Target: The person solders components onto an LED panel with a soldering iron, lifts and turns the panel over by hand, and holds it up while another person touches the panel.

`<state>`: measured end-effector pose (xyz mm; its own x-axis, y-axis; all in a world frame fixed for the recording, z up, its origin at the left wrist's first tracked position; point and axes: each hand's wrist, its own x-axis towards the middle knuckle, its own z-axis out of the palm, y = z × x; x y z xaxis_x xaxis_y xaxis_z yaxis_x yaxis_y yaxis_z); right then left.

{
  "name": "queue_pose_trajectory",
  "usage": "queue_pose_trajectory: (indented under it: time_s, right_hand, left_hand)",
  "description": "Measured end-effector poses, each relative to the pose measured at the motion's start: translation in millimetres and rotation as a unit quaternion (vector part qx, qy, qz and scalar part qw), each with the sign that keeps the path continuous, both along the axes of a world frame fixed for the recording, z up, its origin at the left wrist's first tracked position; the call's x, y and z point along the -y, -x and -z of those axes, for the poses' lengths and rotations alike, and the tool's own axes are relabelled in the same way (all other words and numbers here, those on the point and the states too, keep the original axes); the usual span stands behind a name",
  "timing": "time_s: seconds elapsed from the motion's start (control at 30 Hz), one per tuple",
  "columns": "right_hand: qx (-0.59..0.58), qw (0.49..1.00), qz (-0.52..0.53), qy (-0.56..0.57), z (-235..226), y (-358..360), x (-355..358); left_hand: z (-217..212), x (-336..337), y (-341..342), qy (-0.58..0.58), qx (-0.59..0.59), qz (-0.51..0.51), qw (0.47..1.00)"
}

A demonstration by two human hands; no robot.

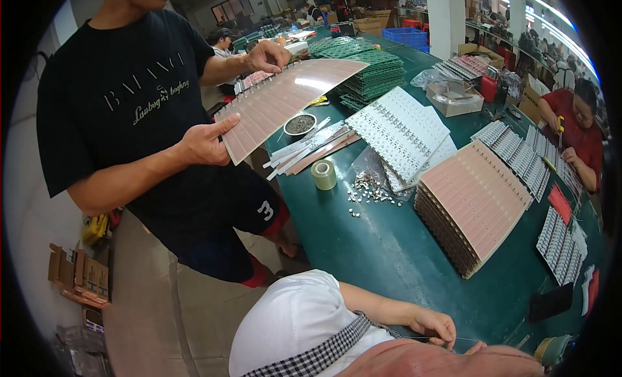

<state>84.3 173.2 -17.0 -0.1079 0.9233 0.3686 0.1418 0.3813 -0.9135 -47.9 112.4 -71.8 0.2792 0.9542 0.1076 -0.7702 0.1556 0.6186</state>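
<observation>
Two hands at the near edge of the green surface point(369, 254): left hand point(435, 326), grip closed on one thin thread point(465, 339); right hand point(478, 347), mostly hidden, grip indeterminable. One tape roll point(323, 175) stands near the left edge; one pink panel stack point(476, 199), farther right.

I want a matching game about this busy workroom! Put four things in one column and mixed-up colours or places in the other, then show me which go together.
Things:
1. Camera wearer's left hand
2. Tape roll
3. Round bowl
4. Plastic crate

Colours and places:
A. Blue, near the top of the picture
B. Holding lots of small dark pieces
C. At a thin pale strand, near the bottom of the picture
D. Yellowish, on the green table

Pairs: 1-C, 2-D, 3-B, 4-A
</observation>
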Motion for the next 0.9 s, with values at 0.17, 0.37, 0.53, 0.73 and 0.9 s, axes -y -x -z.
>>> queue_pose_trajectory:
  time_s: [0.17,0.37,0.53,0.73,0.9]
  right_hand:
    - [-0.263,0.851,-0.251,-0.379,24.2,6.3,-34.1]
    - [-0.049,0.998,0.033,0.016,-9.2,0.0,3.3]
    - [-0.033,0.999,0.039,0.004,-14.8,-2.0,1.9]
    - [-0.029,0.999,0.045,0.009,-19.5,0.7,3.6]
    - [-0.321,0.858,-0.253,-0.313,14.6,4.5,-38.6]
  left_hand:
    - [-3.8,-0.9,-0.5,0.001,-0.005,0.004,1.0]
    - [-2.9,1.0,-1.5,0.005,-0.026,0.014,1.0]
    - [-4.2,1.8,-3.6,-0.015,-0.037,0.045,0.998]
    - [-6.2,4.2,-6.6,-0.021,-0.058,0.051,0.997]
    - [-4.9,2.8,-8.6,-0.017,-0.06,0.066,0.996]
